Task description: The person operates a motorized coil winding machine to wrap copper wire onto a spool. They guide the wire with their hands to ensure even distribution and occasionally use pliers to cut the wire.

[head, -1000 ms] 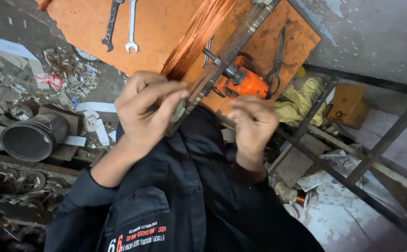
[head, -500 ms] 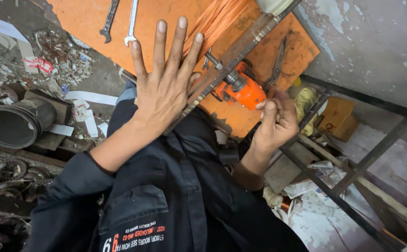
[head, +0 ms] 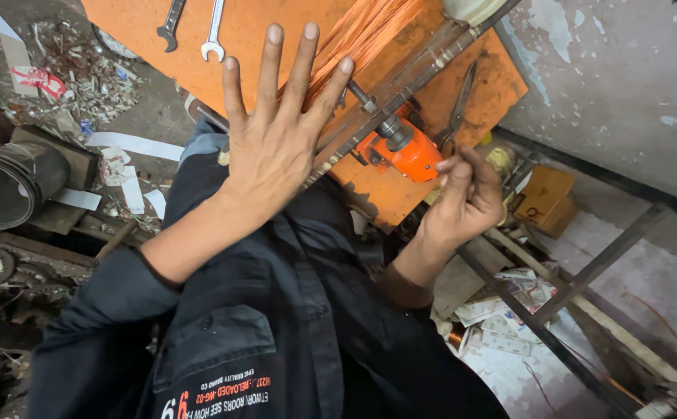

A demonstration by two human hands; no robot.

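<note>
Copper wire bundle point(head: 365, 35) lies on the orange board point(head: 261, 31) beside the metal frame point(head: 400, 93): fine strands, likely light, springy, easily kinked; best gathered whole, flat-handed. Left hand point(head: 276, 147) splayed open, flat over the strands. Right hand point(head: 466, 198) curled near the orange winder point(head: 404, 151); cannot tell whether it pinches anything. Two spanners point(head: 195, 27) on the board. Littered floor point(head: 74, 85), rough grey wall point(head: 618, 70).

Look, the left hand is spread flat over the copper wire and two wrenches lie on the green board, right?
Not quite: the board is orange, not green, as the head view shows. The left hand is spread over the copper wire, and two wrenches lie there.
</note>
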